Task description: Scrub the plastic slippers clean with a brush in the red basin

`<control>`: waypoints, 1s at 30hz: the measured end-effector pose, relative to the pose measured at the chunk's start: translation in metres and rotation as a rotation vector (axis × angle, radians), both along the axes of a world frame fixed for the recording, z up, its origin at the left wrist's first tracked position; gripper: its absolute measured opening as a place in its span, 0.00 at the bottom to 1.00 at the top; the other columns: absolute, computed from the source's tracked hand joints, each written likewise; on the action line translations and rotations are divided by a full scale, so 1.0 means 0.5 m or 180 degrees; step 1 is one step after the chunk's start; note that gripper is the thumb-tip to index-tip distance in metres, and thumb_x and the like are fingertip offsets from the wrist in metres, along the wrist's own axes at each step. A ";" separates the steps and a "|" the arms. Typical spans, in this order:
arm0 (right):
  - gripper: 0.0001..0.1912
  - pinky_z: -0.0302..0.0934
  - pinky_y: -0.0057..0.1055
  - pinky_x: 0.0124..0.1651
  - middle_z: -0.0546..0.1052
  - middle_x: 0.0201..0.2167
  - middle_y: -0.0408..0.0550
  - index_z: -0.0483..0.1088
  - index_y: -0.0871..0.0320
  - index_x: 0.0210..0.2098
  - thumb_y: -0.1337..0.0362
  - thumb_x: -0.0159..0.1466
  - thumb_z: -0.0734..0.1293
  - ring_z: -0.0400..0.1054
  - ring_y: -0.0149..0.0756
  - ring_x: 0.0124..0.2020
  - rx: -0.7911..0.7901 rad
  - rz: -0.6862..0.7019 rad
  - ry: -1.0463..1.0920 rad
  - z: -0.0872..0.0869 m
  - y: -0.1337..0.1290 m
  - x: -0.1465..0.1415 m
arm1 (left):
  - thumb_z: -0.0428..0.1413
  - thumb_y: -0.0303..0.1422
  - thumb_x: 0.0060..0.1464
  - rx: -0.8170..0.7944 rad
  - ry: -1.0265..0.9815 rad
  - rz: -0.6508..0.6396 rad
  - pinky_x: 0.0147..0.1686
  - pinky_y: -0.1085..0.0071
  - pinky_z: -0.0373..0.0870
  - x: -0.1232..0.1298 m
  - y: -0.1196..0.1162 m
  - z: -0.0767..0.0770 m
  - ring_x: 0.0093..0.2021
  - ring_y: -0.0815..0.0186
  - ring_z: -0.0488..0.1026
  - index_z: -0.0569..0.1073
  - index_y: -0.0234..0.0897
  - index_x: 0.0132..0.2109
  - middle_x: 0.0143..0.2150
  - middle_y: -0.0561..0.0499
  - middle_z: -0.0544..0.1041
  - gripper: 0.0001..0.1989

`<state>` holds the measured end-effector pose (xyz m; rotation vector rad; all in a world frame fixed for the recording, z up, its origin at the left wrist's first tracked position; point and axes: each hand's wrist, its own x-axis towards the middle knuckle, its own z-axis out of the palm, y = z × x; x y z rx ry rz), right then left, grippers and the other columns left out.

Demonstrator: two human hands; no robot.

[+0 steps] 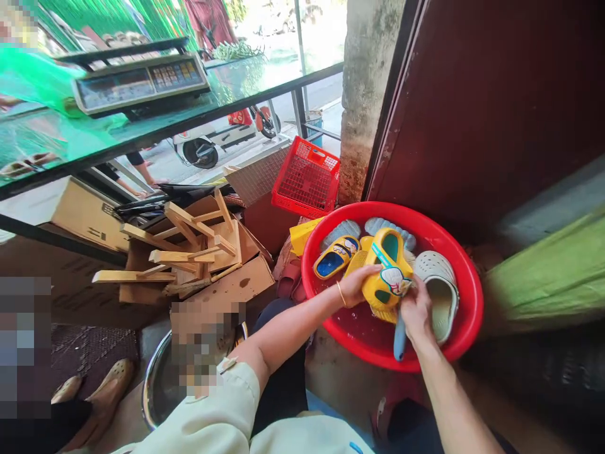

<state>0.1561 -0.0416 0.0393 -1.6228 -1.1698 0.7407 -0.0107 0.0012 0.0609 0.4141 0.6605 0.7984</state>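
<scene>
A yellow child's slipper (384, 255) with a green insole and cartoon trim is gripped by my left hand (358, 285), over a red basin (475, 306). My right hand (416, 310) is closed round the blue handle of a brush (399, 337) at the slipper's near right side. The brush head is mostly hidden, so contact with the slipper is hard to tell. In the basin lie a yellow slipper with a blue insole (329, 263), a large off-white clog (435, 268) and grey ridged footwear (341, 231). Water with a few bubbles shows at the bottom.
Behind the basin stands a red plastic crate (308, 180) against the wall. Wooden stool legs (189, 255) stick out of cardboard at left. A metal bowl (150, 384) sits near my left elbow. A scale (142, 82) rests on the glass counter; another person's feet show at lower left.
</scene>
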 end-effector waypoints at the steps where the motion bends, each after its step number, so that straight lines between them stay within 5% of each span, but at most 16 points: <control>1: 0.41 0.70 0.38 0.32 0.79 0.41 0.58 0.65 0.62 0.67 0.40 0.64 0.63 0.72 0.42 0.32 -0.0017 -0.0091 0.0025 0.004 0.004 0.007 | 0.58 0.46 0.59 -0.0021 -0.0003 0.0027 0.46 0.62 0.77 0.004 0.002 -0.002 0.44 0.56 0.81 0.77 0.31 0.53 0.45 0.39 0.84 0.24; 8: 0.47 0.60 0.30 0.18 0.76 0.27 0.48 0.62 0.59 0.69 0.38 0.60 0.68 0.64 0.35 0.17 -0.0431 0.0041 0.0306 0.044 -0.016 0.027 | 0.68 0.44 0.50 0.0609 0.1046 0.0913 0.40 0.70 0.74 -0.025 0.052 -0.013 0.36 0.64 0.78 0.78 0.33 0.49 0.40 0.47 0.82 0.23; 12: 0.47 0.61 0.31 0.18 0.76 0.32 0.49 0.59 0.58 0.70 0.39 0.59 0.70 0.67 0.36 0.20 -0.0249 -0.0251 0.0603 0.049 -0.007 0.044 | 0.64 0.47 0.56 0.0915 0.1723 0.0773 0.43 0.69 0.74 -0.027 0.037 -0.030 0.41 0.61 0.79 0.78 0.32 0.48 0.41 0.44 0.82 0.22; 19: 0.46 0.62 0.32 0.19 0.77 0.42 0.58 0.58 0.59 0.68 0.39 0.60 0.68 0.72 0.40 0.25 -0.0425 -0.0200 0.0467 0.047 0.000 0.046 | 0.62 0.40 0.57 0.2022 0.3951 0.0318 0.61 0.56 0.67 -0.032 0.030 -0.041 0.58 0.49 0.75 0.67 0.41 0.64 0.56 0.41 0.78 0.29; 25: 0.48 0.65 0.32 0.22 0.76 0.54 0.67 0.52 0.60 0.71 0.42 0.61 0.68 0.75 0.42 0.29 -0.0484 -0.0284 0.0155 0.028 0.020 0.114 | 0.53 0.34 0.62 0.2730 0.4345 -0.0375 0.66 0.54 0.61 -0.039 0.034 -0.076 0.62 0.49 0.70 0.71 0.39 0.58 0.61 0.38 0.73 0.18; 30: 0.52 0.68 0.35 0.22 0.77 0.53 0.67 0.48 0.61 0.74 0.44 0.60 0.69 0.78 0.46 0.30 -0.0747 -0.0310 -0.0466 0.007 0.039 0.189 | 0.51 0.36 0.64 0.2375 0.4540 -0.0861 0.64 0.50 0.62 -0.033 0.026 -0.107 0.62 0.46 0.71 0.70 0.40 0.57 0.60 0.36 0.74 0.16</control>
